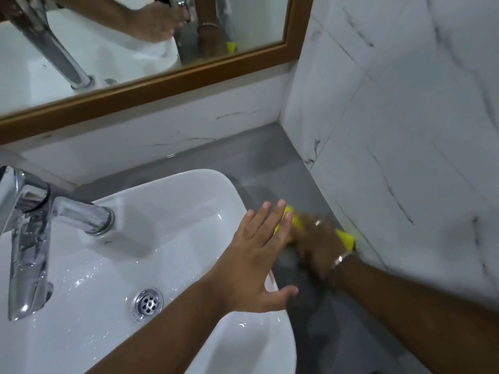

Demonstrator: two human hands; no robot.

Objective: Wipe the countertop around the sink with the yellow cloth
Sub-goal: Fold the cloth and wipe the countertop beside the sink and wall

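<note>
The right hand (320, 245) presses flat on the yellow cloth (347, 238), which lies on the grey counter (272, 155) between the sink (189, 184) and the tiled wall (405, 130). The left hand (259, 260) hovers open, fingers spread, over the sink's right rim, holding nothing.

Grey countertop (270, 157) strip lies open behind, hemmed by sink (216, 184) and tiled wall (378, 130)

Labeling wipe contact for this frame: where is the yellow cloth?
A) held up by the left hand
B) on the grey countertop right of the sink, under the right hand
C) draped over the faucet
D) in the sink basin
B: the yellow cloth lies on the grey countertop under the right hand, beside the tiled wall; the left hand is open over the sink rim.
</note>
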